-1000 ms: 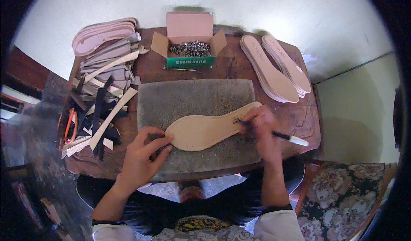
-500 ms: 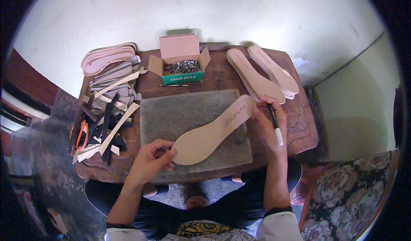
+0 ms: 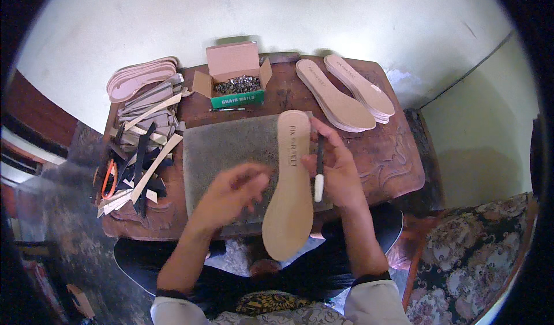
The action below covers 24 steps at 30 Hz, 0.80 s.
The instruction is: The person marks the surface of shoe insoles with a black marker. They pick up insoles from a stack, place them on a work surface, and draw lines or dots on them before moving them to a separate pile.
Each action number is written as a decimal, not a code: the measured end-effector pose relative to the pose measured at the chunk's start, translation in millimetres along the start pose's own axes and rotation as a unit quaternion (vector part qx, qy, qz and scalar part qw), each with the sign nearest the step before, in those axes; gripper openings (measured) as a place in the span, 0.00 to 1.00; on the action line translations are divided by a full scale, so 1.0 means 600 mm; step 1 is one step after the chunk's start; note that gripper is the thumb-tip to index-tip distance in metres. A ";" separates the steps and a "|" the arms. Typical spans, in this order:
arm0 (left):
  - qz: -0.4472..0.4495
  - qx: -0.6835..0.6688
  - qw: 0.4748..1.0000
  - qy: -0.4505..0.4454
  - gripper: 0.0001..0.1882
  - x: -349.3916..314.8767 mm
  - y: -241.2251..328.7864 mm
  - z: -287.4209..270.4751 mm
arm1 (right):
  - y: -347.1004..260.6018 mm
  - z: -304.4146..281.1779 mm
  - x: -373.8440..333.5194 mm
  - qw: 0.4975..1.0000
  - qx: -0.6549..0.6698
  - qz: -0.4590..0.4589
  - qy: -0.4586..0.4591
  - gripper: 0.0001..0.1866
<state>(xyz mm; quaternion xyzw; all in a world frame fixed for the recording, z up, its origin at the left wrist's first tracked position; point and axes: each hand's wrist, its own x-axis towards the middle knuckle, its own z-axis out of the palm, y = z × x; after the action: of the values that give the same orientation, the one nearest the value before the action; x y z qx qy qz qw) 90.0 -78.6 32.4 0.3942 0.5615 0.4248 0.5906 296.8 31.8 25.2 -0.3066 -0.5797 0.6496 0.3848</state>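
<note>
**Tan insole (image 3: 290, 204) held up over bench (image 3: 381, 158)**

The step in hand appeared to be holding the piece up; the next move seemed to call for a second grip, on its unsupported broad end. The right hand (image 3: 341, 172) had its fingers closed on one edge near the narrow end, a marker pen (image 3: 319, 172) among them. The left hand (image 3: 231, 195), blurred, hung beside it, fingers half-curled and apparently empty. Slender-waisted, with dark lettering, the insole hung above a gray mat (image 3: 225, 146).
</note>
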 end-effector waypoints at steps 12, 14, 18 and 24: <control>0.119 -0.119 0.983 0.069 0.18 0.184 0.096 0.024 | -0.051 -0.098 -0.083 0.987 -0.116 -0.026 0.109 0.34; 0.130 -0.124 0.981 0.070 0.21 0.203 0.109 0.054 | -0.066 -0.125 -0.089 0.975 -0.158 -0.016 0.156 0.33; 0.147 -0.105 0.983 0.036 0.28 0.292 0.145 0.099 | -0.095 -0.206 -0.054 0.962 -0.111 -0.068 0.241 0.31; 0.171 0.023 0.984 0.040 0.28 0.453 0.194 0.110 | -0.095 -0.295 0.035 0.947 -0.228 -0.106 0.200 0.36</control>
<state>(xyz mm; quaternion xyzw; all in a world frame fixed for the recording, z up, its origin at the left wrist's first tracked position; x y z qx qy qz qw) 151.1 217.3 56.7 0.4807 0.5186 0.5217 0.4773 443.8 142.9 57.9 -0.4466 -0.6524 0.3807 0.4794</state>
